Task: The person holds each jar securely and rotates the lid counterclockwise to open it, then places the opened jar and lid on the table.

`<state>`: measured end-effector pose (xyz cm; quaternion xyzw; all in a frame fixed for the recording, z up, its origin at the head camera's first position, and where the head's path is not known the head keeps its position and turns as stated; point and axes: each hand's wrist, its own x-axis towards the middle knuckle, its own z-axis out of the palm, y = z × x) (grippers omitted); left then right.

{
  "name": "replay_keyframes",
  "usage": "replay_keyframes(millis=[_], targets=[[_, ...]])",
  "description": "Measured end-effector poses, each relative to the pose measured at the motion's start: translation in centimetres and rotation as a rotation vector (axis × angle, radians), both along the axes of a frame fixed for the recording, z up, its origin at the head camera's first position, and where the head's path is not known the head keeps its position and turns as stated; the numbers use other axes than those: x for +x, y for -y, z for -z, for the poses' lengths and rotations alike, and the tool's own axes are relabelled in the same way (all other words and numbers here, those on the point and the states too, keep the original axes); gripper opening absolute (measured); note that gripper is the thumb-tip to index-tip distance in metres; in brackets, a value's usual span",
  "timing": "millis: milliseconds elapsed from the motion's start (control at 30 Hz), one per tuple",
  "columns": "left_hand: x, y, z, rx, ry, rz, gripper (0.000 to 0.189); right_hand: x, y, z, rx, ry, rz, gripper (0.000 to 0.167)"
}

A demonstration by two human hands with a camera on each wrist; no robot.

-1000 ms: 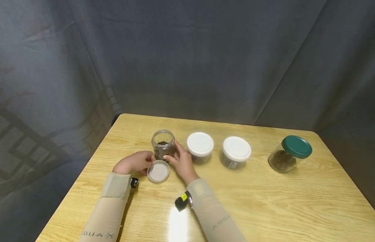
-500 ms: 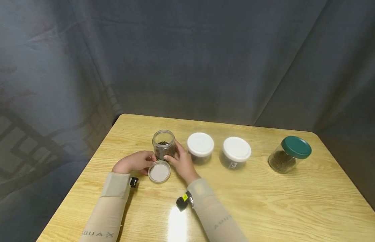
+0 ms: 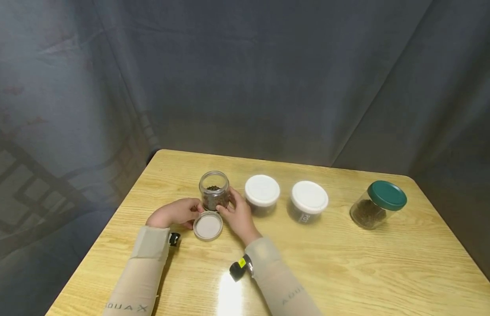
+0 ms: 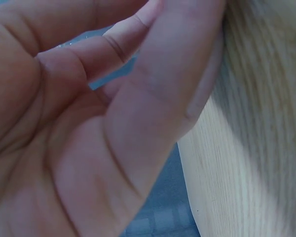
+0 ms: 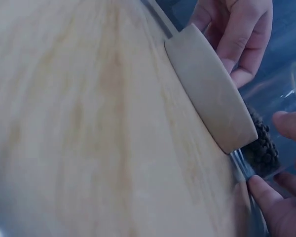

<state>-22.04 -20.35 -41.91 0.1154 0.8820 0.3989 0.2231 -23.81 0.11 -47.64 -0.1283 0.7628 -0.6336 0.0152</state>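
Beige lid, inner face up, its near-left edge held by my left hand, fingers curled in; the left wrist view cuts the fingertips off. Right hand: fingers wrapped round the right side of a clear jar, thumb across the front near its base. Jar upright, mouth uncovered, part-filled with dark grains, seen again as small rounded lumps from the right wrist. Lid sits low, just in front of the jar; cannot tell whether it touches the glass.

Outward to my cuffs. Left sleeve, beige, printed with letters ending "UA X", the start hard to read. Right sleeve has similar print, too blurred to be sure of. Black device with a yellow patch at my right wrist; a smaller black one at my left.

Just right of my right hand, a white-lidded tub, dark contents in its lower part. Next along, a second white-lidded tub, marked "POT" in white; smaller line beneath not legible, contents unclear. Well apart, far right: a green-lidded jar, clear walls, brown stuff inside.

Worktop: pale yellow wood grain, rounded far corners, one bright glare patch near me. Behind it, dark blue-grey cloth, creased, faint pattern at left.
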Motion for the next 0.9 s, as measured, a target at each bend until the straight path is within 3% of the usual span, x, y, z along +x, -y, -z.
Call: replay_keyframes(millis=[367, 700, 900], targets=[[-0.3, 0.0, 0.1, -0.018, -0.061, 0.048, 0.006, 0.9, -0.7, -0.2, 0.018, 0.021, 0.034, 0.061], [-0.2, -0.4, -0.8, -0.194, -0.187, 0.094, 0.003, 2.5, -2.0, -0.6, 0.035, -0.020, -0.030, 0.060], [0.5, -1.0, -2.2, -0.262, -0.230, 0.080, 0.005, 3.4, -2.8, -1.0, 0.047, -0.063, -0.062, 0.050]])
